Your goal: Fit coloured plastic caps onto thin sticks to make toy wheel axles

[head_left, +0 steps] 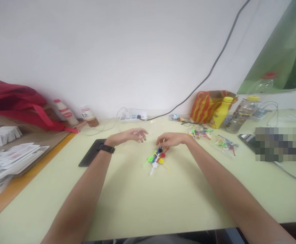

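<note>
A small group of coloured plastic sticks with round discs (154,165) lies in the middle of the table, in white, green, yellow, red, blue and black. Over its far end is my right hand (172,138), fingers bent down and closed at the top of a blue stick (159,149). My left hand (134,135) hovers to the left, its fingers loosely apart. A glint shows at its fingertips, too blurred to make out. On the left wrist is a black watch (106,148).
A black flat device (93,153) lies under the left forearm. Bagged plastic pieces (225,145) and more coloured pieces (200,132) lie to the right. Behind stand a yellow bottle (219,113), a clear bottle (242,115) and a power strip (134,116). Stacked cards (18,161) lie left.
</note>
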Demonstrator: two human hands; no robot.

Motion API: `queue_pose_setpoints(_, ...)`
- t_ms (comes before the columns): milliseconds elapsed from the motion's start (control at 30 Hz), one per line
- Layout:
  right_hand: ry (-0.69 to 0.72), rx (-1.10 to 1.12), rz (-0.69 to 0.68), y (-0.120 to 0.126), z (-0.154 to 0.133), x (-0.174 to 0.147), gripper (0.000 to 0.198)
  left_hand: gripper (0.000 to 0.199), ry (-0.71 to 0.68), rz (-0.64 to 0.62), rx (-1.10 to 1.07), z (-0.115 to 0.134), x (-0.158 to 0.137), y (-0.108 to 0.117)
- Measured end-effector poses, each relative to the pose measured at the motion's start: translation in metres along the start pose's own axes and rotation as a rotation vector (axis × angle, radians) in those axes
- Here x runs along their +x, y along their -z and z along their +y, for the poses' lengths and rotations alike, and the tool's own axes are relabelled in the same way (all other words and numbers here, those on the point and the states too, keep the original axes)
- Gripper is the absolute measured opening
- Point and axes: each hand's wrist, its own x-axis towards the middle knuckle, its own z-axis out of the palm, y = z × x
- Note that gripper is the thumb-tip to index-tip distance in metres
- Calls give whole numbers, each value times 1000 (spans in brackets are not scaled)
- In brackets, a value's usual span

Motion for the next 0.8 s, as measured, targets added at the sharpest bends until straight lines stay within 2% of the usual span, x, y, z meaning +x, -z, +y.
queue_pose_setpoints(233, 14, 83, -42, 4, 8, 0, 25, 61, 32, 25, 33, -1, 0, 0)
queue_pose_setpoints(533, -33, 245, -137, 6, 10, -4, 34, 66, 51, 37, 76, 2, -3, -1)
queue_pose_setpoints(700, -10, 176, -133, 12, 6, -7, 30, 69, 67, 38, 96, 2, -2, 0)
queue_pose_setpoints(800, -6, 118, -84, 18, -1, -15, 27, 69, 63, 25, 92, 1, -2, 0)
